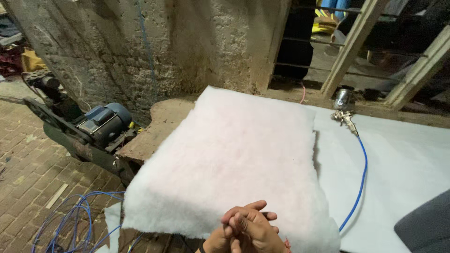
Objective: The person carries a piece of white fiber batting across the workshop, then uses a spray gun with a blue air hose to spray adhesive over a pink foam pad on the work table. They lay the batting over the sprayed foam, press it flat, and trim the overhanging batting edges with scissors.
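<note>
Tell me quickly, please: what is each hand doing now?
Left hand: closed, clasped with the other at the near edge of the white padding sheet; holds nothing visible.
Right hand: closed over the left; holds nothing visible.

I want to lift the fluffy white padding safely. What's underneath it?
The padding lies on a worn wooden table and overlaps a flat white sheet. Whatever sits beneath its middle is covered. Both hands rest clasped at its near edge.

Rough plastered wall [154, 42], brick floor [23, 173], barred window [318, 51], dim light
</note>
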Motion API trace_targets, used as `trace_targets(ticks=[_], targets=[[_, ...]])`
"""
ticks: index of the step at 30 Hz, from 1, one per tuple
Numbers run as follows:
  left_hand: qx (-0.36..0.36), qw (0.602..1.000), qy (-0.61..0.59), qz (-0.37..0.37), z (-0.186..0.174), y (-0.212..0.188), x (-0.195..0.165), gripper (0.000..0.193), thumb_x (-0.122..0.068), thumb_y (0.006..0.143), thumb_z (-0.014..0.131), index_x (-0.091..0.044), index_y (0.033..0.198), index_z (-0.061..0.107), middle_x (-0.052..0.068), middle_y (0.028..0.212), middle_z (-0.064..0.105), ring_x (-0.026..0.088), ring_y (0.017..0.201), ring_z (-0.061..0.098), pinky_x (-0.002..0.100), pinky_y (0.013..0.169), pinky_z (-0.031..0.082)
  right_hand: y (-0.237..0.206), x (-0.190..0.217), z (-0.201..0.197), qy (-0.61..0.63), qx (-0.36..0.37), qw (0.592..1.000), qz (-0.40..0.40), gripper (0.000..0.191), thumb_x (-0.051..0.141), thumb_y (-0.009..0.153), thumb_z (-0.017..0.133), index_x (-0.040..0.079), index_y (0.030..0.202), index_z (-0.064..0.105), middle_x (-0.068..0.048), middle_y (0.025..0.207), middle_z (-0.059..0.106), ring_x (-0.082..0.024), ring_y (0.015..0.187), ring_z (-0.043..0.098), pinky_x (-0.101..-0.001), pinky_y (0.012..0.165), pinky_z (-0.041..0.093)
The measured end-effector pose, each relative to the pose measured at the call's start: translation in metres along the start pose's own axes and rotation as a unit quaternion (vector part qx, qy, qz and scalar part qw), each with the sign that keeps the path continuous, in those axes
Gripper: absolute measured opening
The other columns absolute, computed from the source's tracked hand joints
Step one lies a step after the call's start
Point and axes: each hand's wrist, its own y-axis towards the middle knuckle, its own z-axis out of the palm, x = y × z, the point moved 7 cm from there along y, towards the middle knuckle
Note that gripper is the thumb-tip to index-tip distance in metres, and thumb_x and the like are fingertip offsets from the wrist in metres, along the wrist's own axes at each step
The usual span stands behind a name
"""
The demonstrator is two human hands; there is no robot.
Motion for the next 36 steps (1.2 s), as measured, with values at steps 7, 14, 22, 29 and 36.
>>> trace_targets(ticks=[7,14,22,29,36], targets=[[0.01,1.0,-0.021,-0.009,0.013,-0.006,0.021,0.121,-0.075,0.072,0.075,-0.004,0.16,0.032,0.024,0.153,0.046,0.031,0.145,0.046,0.048,0.122,0.04,-0.024,0.011,-0.002,0.005,0.011,0.996,-0.088,0.031,0.037,0.1,0.062,0.006,0.098,0.06,-0.005,0.076,0.059,-0.01,0.039,0.048,-0.0286,0.039,0.049],[0.023,0.996,-0.079,0.035,0.034,0.005,0.064,0.12,-0.08,0.074,0.07,-0.003,0.159,0.034,0.025,0.151,0.047,0.032,0.146,0.045,0.047,0.122,0.04,-0.053,0.014,-0.015,0.061,0.058,0.991,-0.108,0.041,0.024,0.106,0.055,-0.008,0.133,0.058,-0.015,0.106,0.068,-0.021,0.072,0.072,-0.0289,0.065,0.059],[0.065,0.989,-0.119,0.052,0.042,0.015,0.095,0.132,-0.084,0.068,0.072,-0.002,0.162,0.031,0.025,0.157,0.045,0.032,0.151,0.04,0.044,0.127,0.037,-0.076,0.011,-0.018,0.068,0.15,0.981,-0.102,0.052,0.019,0.11,0.044,-0.013,0.151,0.041,-0.027,0.137,0.062,-0.031,0.1,0.074,-0.0334,0.086,0.061],[0.076,0.988,-0.115,0.065,0.05,0.016,0.105,0.132,-0.072,0.066,0.083,-0.003,0.165,0.03,0.023,0.152,0.047,0.027,0.143,0.051,0.038,0.119,0.044,-0.09,0.015,-0.037,0.033,0.152,0.981,-0.118,0.05,0.022,0.11,0.048,-0.016,0.141,0.055,-0.031,0.127,0.068,-0.028,0.086,0.077,-0.0335,0.079,0.063],[0.049,0.995,-0.072,0.039,0.053,0.029,0.124,0.136,-0.057,0.067,0.094,-0.005,0.17,0.022,0.018,0.156,0.05,0.022,0.134,0.057,0.034,0.111,0.05,-0.109,0.013,-0.078,0.068,0.059,0.987,-0.135,0.025,0.005,0.102,0.064,-0.012,0.118,0.071,-0.026,0.109,0.074,-0.021,0.068,0.073,-0.0294,0.058,0.06]])
